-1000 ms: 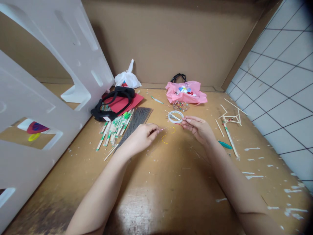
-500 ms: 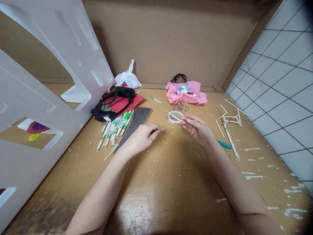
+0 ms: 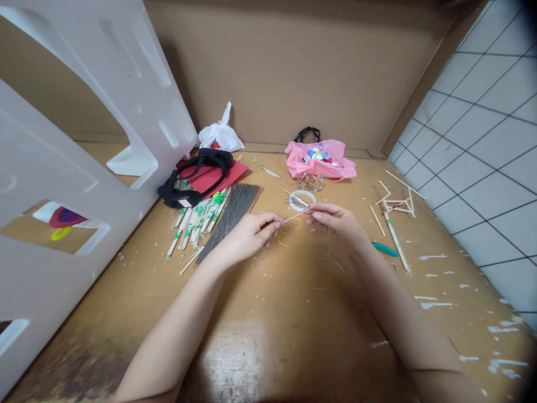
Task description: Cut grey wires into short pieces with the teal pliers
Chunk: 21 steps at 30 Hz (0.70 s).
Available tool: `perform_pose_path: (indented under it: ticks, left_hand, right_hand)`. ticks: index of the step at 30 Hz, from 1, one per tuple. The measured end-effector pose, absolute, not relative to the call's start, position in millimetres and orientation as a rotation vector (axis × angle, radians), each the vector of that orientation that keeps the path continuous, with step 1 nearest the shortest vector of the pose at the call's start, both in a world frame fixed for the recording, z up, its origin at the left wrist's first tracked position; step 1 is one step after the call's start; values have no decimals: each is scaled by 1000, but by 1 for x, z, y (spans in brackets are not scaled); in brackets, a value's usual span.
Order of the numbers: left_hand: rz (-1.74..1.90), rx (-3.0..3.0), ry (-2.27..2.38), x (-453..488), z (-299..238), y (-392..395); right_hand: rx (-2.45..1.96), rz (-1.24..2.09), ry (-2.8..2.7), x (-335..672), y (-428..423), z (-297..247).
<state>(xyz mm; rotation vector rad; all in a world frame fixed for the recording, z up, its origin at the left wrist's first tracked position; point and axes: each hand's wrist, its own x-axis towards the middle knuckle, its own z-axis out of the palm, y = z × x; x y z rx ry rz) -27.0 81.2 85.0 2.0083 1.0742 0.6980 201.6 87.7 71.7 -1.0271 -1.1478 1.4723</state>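
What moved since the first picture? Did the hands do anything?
The left hand slid right. The right hand moved down, away from the round white ring. Now both hands hold a thin pale stick between them. The ring and the pink plastic bag stayed where they were.

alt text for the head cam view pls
The left hand and right hand pinch a thin stick above a paint-spattered wooden table, beside a white ring and yellow curved strips; wrapped chopsticks and grey bristles lie to the left.
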Motion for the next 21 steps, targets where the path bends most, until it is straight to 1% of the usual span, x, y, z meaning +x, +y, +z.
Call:
perform_pose_path:
  ticks: [6, 12, 21]
  left_hand:
    - [744, 1941, 1029, -26, 86, 81]
    - [667, 1974, 1035, -24, 89, 78]
    - [643, 2012, 1056, -24, 88, 78]
  right_hand:
    - [-960, 1376, -1056, 205, 89, 74]
    - [-969, 1352, -1048, 204, 89, 71]
    - [-969, 1493, -1038, 189, 84, 63]
